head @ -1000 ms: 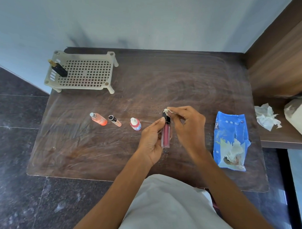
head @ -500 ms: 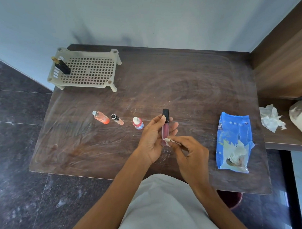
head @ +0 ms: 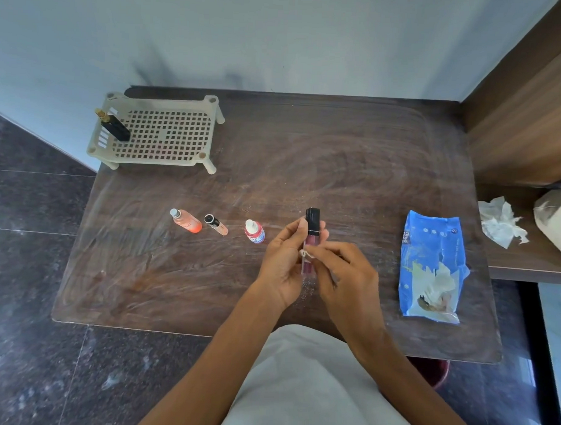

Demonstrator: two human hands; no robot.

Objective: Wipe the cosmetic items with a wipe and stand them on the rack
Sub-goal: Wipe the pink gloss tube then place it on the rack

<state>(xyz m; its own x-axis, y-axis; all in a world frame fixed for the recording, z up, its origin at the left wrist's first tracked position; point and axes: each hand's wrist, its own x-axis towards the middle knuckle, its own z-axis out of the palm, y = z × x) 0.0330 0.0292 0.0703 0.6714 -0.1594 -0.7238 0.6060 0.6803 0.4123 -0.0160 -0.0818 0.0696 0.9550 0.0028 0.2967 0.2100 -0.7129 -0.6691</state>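
My left hand (head: 282, 260) grips a pink lip gloss tube (head: 310, 242) with a black cap, held upright over the middle of the table. My right hand (head: 343, 278) pinches a small white wipe (head: 304, 253) against the tube's clear lower part. To the left stand an orange bottle (head: 186, 221), a small peach tube with a black cap (head: 215, 224) and a red-and-white dropper bottle (head: 254, 231). A beige perforated rack (head: 161, 135) sits at the far left corner, with a black-and-gold item (head: 114, 126) on its left end.
A torn blue wipes pack (head: 431, 268) lies at the right of the dark wooden table (head: 338, 157). A crumpled tissue (head: 500, 223) and a pale bag (head: 557, 218) rest on a lower shelf to the right. A wall runs behind the table.
My right hand moved the wipe from the tube's cap down to its lower body. The left hand kept its grip on the tube.
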